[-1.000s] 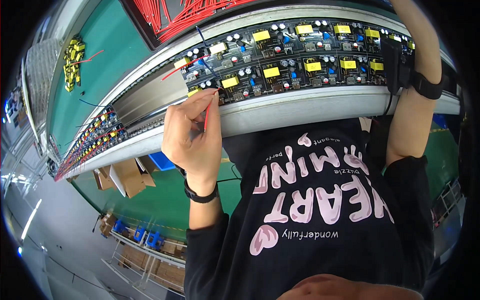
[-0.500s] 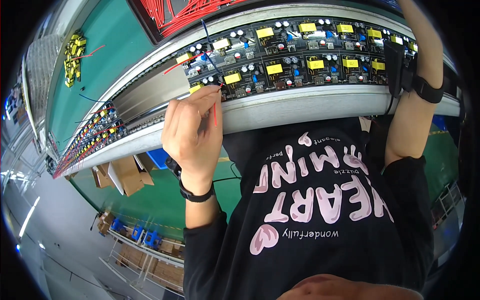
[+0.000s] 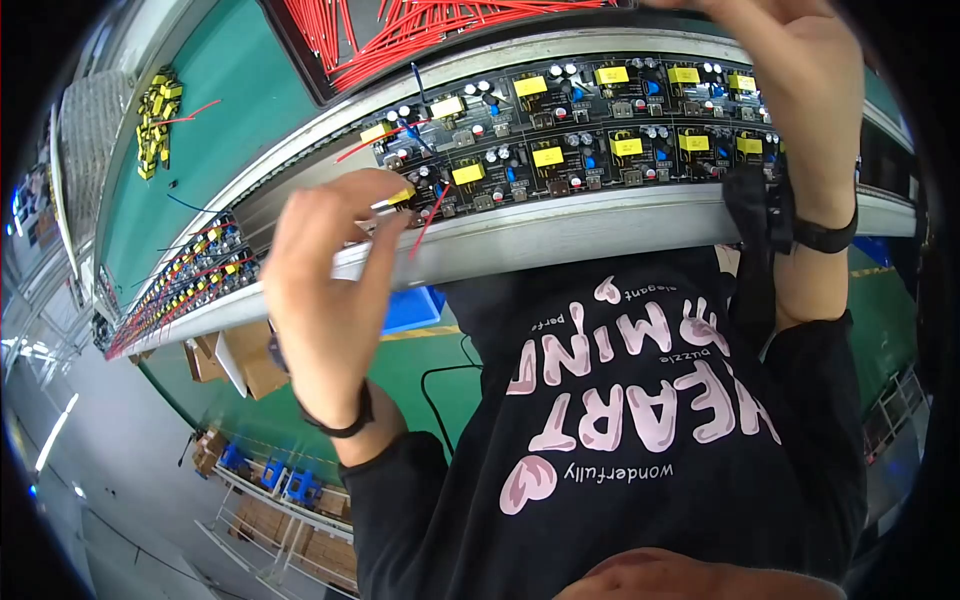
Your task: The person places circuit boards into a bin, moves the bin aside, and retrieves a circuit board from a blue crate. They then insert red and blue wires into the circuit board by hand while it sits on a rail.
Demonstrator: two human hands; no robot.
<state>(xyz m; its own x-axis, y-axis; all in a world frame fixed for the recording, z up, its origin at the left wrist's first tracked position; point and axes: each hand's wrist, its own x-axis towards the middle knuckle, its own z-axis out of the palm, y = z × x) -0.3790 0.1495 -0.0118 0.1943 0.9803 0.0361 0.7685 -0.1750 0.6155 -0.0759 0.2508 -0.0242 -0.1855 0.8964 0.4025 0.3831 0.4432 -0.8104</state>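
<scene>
Head view, left hand [image 3: 325, 265]: thumb and forefinger parted, apparently empty, at the left end of the circuit boards [image 3: 555, 123].
Right hand [image 3: 805, 80]: fingertips cropped; grip cannot be told.
Red wire [image 3: 429, 224]: slanting from board over rail [image 3: 600, 217]; probably light, springy, best pinched near one end.

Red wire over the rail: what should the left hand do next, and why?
Perhaps the left hand should gently straighten the red wire, because it slants from the circuit board over the metal rail and nobody seems to hold it.
</scene>
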